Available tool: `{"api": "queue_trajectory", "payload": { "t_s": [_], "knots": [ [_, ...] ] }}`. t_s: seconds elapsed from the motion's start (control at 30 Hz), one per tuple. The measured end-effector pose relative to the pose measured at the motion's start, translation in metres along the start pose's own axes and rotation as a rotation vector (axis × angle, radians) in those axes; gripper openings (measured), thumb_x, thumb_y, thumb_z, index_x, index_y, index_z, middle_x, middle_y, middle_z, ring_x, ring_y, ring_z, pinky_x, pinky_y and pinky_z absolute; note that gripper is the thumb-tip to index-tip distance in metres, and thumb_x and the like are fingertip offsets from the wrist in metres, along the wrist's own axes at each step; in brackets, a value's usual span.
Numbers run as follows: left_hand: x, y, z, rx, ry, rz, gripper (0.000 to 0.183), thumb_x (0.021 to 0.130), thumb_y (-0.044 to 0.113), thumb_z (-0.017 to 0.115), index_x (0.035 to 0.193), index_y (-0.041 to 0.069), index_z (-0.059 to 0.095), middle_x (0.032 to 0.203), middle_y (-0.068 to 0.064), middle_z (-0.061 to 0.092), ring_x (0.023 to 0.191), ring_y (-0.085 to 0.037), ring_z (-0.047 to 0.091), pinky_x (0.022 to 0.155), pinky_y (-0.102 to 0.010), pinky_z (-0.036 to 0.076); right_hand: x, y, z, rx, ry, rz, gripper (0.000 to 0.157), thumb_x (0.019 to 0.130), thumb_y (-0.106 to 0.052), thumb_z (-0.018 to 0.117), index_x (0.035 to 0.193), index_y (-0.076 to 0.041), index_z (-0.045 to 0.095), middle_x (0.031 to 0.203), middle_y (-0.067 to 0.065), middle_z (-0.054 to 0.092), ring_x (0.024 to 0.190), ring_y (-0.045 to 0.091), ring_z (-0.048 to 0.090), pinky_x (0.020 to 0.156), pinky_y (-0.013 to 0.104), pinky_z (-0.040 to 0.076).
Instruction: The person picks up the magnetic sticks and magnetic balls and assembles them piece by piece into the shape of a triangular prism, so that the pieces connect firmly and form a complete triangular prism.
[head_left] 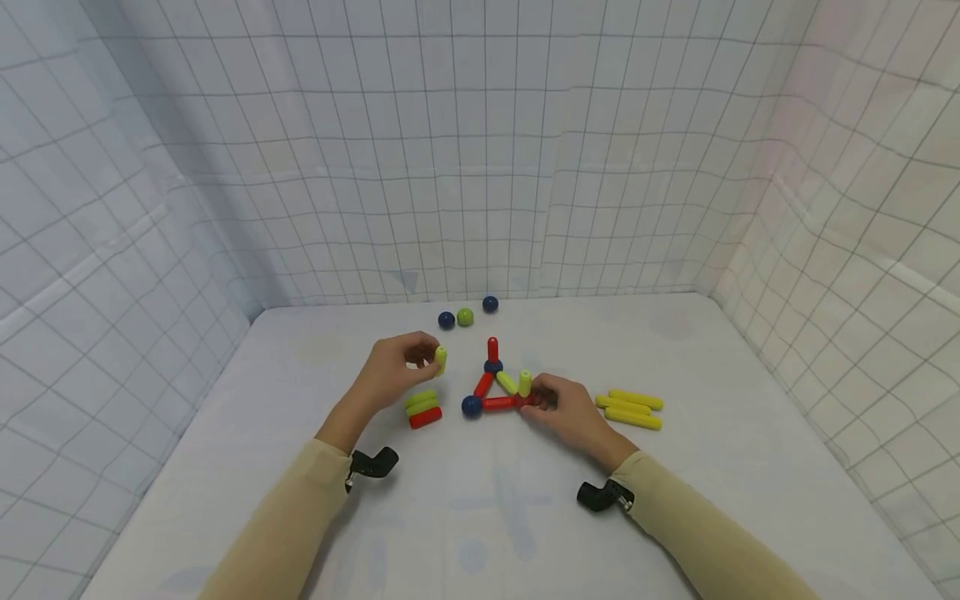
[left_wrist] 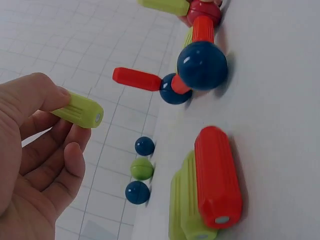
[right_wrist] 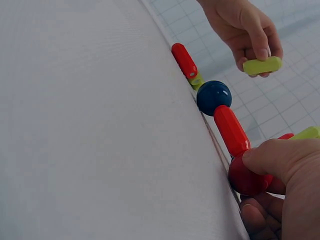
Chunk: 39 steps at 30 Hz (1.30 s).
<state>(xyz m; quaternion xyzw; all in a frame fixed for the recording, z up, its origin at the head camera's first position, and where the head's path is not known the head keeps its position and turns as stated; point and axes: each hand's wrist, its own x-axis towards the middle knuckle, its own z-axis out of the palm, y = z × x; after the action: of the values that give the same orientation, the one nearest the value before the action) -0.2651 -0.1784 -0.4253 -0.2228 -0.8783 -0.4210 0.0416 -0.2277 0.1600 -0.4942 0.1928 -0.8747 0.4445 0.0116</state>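
Between thumb and fingers, my left hand [head_left: 393, 365] pinches a short yellow-green magnetic rod [left_wrist: 82, 110], raised off the table. My right hand [head_left: 568, 410] grips the red ball [right_wrist: 246, 176] at the right corner of a triangle of magnetic rods and balls. A red rod [head_left: 498, 403] links that ball to the front blue ball [head_left: 472, 406]. Another red rod [head_left: 483, 384] runs to the back blue ball [head_left: 493, 367], and a green rod [head_left: 507, 382] forms the third side. One red rod [head_left: 492, 347] stands upright on the back ball; a green rod [head_left: 525, 382] rises from the red ball.
Two green rods [head_left: 422, 397] and a red rod [head_left: 426, 418] lie side by side below my left hand. Several longer yellow rods [head_left: 633, 417] lie right of my right hand. Two blue balls [head_left: 446, 320] and a green ball [head_left: 465, 317] sit near the back wall.
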Motion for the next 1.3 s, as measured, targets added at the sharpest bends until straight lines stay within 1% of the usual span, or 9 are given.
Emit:
{"api": "queue_trajectory", "payload": {
  "t_s": [0.13, 0.3, 0.5, 0.8, 1.3],
  "knots": [
    [0.0, 0.008, 0.008, -0.053, 0.006, 0.024, 0.022, 0.097, 0.008, 0.081, 0.118, 0.007, 0.075, 0.106, -0.001, 0.076, 0.094, -0.02, 0.072, 0.091, -0.049, 0.062, 0.0, -0.001, 0.0, 0.001, 0.0, 0.009, 0.019, 0.096, -0.018, 0.086, 0.11, -0.019, 0.073, 0.097, -0.007, 0.07, 0.09, 0.015, 0.064, 0.082, 0.034, 0.056],
    [-0.001, 0.015, 0.015, -0.079, 0.005, 0.045, 0.021, 0.096, 0.005, 0.081, 0.116, 0.006, 0.074, 0.105, -0.002, 0.076, 0.094, -0.021, 0.073, 0.093, -0.053, 0.061, 0.0, 0.001, 0.001, -0.016, 0.003, 0.008, 0.019, 0.096, -0.02, 0.086, 0.109, -0.021, 0.073, 0.097, -0.009, 0.07, 0.089, 0.013, 0.064, 0.081, 0.032, 0.056],
    [-0.003, 0.018, 0.022, -0.068, -0.036, 0.024, 0.02, 0.096, 0.007, 0.083, 0.114, 0.009, 0.074, 0.104, -0.001, 0.074, 0.097, -0.02, 0.073, 0.093, -0.047, 0.062, -0.001, 0.0, 0.0, -0.017, 0.004, 0.004, 0.019, 0.095, -0.02, 0.086, 0.11, -0.02, 0.073, 0.097, -0.009, 0.069, 0.088, 0.014, 0.063, 0.081, 0.033, 0.056],
    [-0.003, 0.019, 0.03, -0.03, -0.064, 0.01, 0.02, 0.097, 0.011, 0.083, 0.115, 0.011, 0.074, 0.105, 0.002, 0.075, 0.098, -0.016, 0.074, 0.092, -0.039, 0.062, 0.0, 0.0, 0.0, -0.011, 0.001, 0.0, 0.019, 0.096, -0.021, 0.086, 0.11, -0.02, 0.073, 0.098, -0.009, 0.07, 0.089, 0.014, 0.064, 0.081, 0.033, 0.056],
    [-0.004, 0.016, 0.039, -0.051, -0.122, 0.006, 0.019, 0.096, 0.01, 0.084, 0.113, 0.011, 0.074, 0.104, 0.003, 0.075, 0.1, -0.017, 0.074, 0.096, -0.041, 0.061, 0.001, 0.002, 0.001, -0.015, 0.003, 0.0, 0.019, 0.096, -0.021, 0.086, 0.11, -0.02, 0.073, 0.098, -0.008, 0.07, 0.088, 0.015, 0.065, 0.08, 0.034, 0.056]
  ]
}}
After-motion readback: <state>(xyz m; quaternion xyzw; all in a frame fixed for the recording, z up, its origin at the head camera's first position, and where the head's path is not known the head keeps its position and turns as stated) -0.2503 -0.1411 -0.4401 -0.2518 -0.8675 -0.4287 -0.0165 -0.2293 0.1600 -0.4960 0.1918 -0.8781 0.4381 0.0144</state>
